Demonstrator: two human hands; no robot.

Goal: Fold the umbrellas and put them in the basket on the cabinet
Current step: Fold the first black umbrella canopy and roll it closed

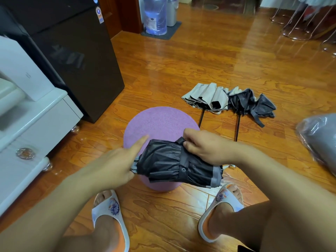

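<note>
I see the wooden floor (pixel 209 57) filling most of the frame, glossy and orange-brown. At upper left stands a dark refrigerator (pixel 76 57), and below it at the left edge a white cabinet (pixel 31 120) on clear feet. A blue water bottle (pixel 155 15) stands at the top centre on a grey mat. At centre I see a round pink stool (pixel 160 122), its top partly covered by my hands.

The black umbrella (pixel 174 164), collapsed and bunched, lies across the near edge of the stool, just below centre of the frame, between my two hands. Its strap with a snap button crosses the canopy. My left hand (pixel 116 164) grips the umbrella's left end, where the metal ribs show, with the index finger stretched straight toward the stool top. My right hand (pixel 205 148) pinches the strap at the umbrella's upper right, fingers curled around the fabric.

Two more umbrellas lie on the floor right of centre, touching each other: a beige umbrella (pixel 207 97) and, to its right, a dark grey umbrella (pixel 252 104), both half collapsed with shafts pointing toward me. A plastic-wrapped grey bundle (pixel 320 139) sits at the right edge. My feet in white slippers (pixel 109 208) show at the bottom.
</note>
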